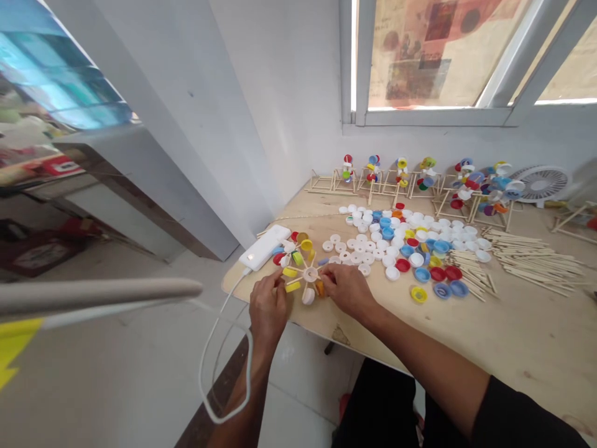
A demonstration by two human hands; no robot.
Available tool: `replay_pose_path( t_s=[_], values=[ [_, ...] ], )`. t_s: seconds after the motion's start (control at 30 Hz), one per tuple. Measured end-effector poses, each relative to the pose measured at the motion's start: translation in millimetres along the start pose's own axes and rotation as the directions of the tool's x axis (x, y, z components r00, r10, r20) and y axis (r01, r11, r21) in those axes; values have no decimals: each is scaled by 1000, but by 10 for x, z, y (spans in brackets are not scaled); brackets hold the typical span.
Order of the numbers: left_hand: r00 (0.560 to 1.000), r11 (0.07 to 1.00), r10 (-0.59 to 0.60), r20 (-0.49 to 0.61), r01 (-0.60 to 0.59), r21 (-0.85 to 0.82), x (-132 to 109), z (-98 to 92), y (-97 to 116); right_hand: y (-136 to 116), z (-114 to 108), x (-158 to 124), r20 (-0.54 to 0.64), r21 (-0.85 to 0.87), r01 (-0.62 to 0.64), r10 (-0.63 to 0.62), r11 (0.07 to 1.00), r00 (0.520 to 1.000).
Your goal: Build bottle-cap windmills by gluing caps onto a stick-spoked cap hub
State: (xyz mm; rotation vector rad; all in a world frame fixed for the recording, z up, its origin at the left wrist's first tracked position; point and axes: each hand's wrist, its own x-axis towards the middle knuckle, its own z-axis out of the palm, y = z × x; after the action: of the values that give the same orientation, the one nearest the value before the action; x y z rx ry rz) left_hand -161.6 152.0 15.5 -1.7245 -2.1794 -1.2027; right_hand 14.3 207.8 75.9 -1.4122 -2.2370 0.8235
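Note:
A small wheel of bottle caps and wooden sticks, with a white cap hub (310, 274), is held between my hands at the table's front left. My left hand (269, 305) is closed at its left side, by two yellow caps (292, 286). My right hand (347, 287) pinches its right side, beside an orange cap (319, 287); the fingers hide what exactly they grip. A white cap (308, 297) hangs at the wheel's lower side. Behind it lies another cluster of coloured caps (297, 257).
A white power bank (264, 249) with a cable (249, 348) lies left. Loose caps (396, 239) and sticks (536, 258) spread across the table (476, 348). Several stick stands with cap wheels (428, 173) line the wall, near a white fan (541, 185).

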Motion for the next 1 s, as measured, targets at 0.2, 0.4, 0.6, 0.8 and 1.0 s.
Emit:
replay_pose_path(
  t_s=[0.2,0.4,0.6,0.8,1.0],
  values=[
    [996,993,-76,40,80,-92,3,8,-47,-35,52,34,-2,-47,-11,11,999,1000],
    [987,973,-142,81,154,-173,84,28,-50,-68,139,65,-5,-43,-15,15,999,1000],
    [973,947,-222,68,232,-224,-29,-35,-37,20,73,0,-40,-27,-10,9,1000,999],
    [971,977,-179,-157,156,-143,-233,-133,133,303,-212,-126,-130,-76,-4,-6,997,991],
    [955,992,120,-271,-128,-13,-300,-60,393,442,-278,-92,-187,-234,90,-136,968,973]
  ],
)
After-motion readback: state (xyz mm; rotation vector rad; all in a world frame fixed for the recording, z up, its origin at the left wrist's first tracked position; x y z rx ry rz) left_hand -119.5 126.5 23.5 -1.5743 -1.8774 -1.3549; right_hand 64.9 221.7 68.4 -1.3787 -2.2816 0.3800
